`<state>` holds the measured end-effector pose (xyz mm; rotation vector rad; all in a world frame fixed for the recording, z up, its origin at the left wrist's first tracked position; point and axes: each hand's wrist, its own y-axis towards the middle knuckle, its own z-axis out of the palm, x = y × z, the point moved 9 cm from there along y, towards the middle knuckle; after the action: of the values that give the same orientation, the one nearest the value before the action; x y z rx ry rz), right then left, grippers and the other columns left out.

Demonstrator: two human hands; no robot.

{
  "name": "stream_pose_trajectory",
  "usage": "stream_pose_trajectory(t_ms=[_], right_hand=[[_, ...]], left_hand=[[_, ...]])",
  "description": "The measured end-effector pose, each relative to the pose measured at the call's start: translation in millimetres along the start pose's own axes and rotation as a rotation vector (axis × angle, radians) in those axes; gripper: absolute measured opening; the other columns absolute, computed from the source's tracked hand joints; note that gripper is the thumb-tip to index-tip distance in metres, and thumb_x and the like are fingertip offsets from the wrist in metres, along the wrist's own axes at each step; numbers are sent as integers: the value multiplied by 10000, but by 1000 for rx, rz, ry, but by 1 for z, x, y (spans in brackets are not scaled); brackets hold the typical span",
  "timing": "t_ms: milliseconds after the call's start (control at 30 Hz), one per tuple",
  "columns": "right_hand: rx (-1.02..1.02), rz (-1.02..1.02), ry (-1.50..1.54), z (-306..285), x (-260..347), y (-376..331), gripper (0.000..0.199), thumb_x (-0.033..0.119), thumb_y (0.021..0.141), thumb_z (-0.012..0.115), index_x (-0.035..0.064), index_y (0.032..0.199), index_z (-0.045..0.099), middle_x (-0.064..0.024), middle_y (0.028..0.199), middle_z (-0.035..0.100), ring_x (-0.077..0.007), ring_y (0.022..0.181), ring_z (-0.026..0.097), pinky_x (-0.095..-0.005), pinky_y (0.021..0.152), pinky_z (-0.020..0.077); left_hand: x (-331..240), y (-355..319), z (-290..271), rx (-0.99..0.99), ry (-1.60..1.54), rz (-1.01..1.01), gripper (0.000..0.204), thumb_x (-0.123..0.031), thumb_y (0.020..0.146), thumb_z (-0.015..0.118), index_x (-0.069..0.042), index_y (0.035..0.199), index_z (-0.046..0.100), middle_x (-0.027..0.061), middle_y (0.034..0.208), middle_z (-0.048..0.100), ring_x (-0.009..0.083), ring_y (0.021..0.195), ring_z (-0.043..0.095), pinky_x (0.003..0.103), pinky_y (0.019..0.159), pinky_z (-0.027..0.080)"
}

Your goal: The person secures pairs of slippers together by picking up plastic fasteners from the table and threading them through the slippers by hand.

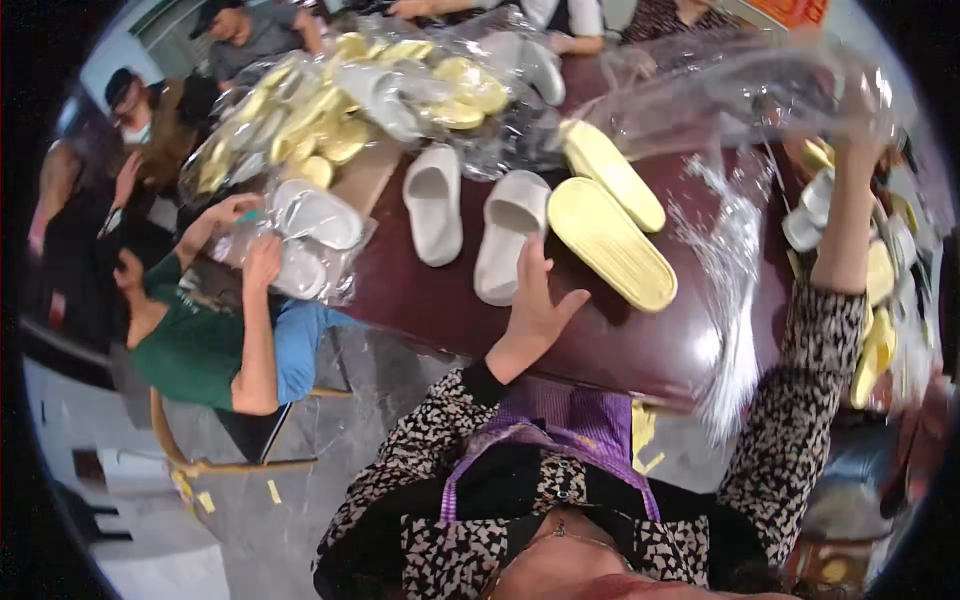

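Note:
My left hand (543, 308) is open at the near edge of the maroon table, thumb spread, its fingertips over or against a grey slide slipper (505, 262). Left of that lies a second grey slipper (434, 205). To its right is a yellow slipper (622, 252), sole up, partly overlapping another yellow slipper (620, 180). Raised at the far right, my right hand (866, 112) is blurred by motion and closed on a clear plastic bag (700, 95). The bag stretches leftward across the table's far side.
A bundle of thin clear-white strips (735, 290) hangs over the table's near edge. Bagged yellow and grey slippers (310, 125) are heaped at the back left, with more slippers (878, 270) at the right. At left, a seated person in green handles a bagged grey pair (318, 215). Other people surround the table.

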<state>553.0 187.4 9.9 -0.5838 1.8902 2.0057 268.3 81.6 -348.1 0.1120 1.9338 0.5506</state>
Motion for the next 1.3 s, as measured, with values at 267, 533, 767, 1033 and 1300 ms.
stream_pose_trajectory(t_ms=[267, 533, 767, 1033, 1300], right_hand=[[204, 405, 1112, -108, 153, -45, 140, -25, 802, 614, 0, 939, 631, -153, 884, 662, -189, 795, 646, -291, 707, 497], [159, 297, 1324, -163, 187, -98, 174, -66, 827, 563, -27, 990, 610, -147, 865, 658, -187, 760, 644, -274, 681, 498], [245, 793, 1500, -163, 215, -250, 238, -56, 863, 534, -33, 1093, 591, -117, 827, 651, -164, 749, 629, -274, 675, 493], [682, 818, 1516, -202, 337, -428, 225, -46, 860, 521, -6, 1067, 598, -103, 753, 633, -156, 692, 623, -273, 653, 496], [593, 793, 1457, -239, 348, -468, 138, -47, 844, 528, -3, 947, 609, -130, 742, 634, -201, 653, 638, -289, 620, 503]], left_hand=[[-122, 26, -46, -233, 149, 491, 945, -245, 751, 759, 12, 1440, 166, 243, 1435, 275, 373, 1182, 458, 357, 872, 491], [-118, 26, -32, -36, 329, 531, 448, -84, 819, 624, -41, 1252, 519, 137, 1136, 598, 293, 1017, 600, 343, 770, 541], [-126, 22, -59, -323, 612, 972, 348, 5, 772, 573, -110, 1098, 608, 114, 951, 613, 298, 806, 625, 354, 649, 528], [-107, 60, -80, -396, 924, 1125, 301, 30, 805, 532, -87, 1065, 627, 142, 963, 643, 276, 841, 645, 357, 690, 555], [-80, 154, -231, -576, 1208, 699, 734, 111, 738, 487, -161, 1400, 327, 297, 1410, 289, 466, 1257, 369, 457, 984, 407]])
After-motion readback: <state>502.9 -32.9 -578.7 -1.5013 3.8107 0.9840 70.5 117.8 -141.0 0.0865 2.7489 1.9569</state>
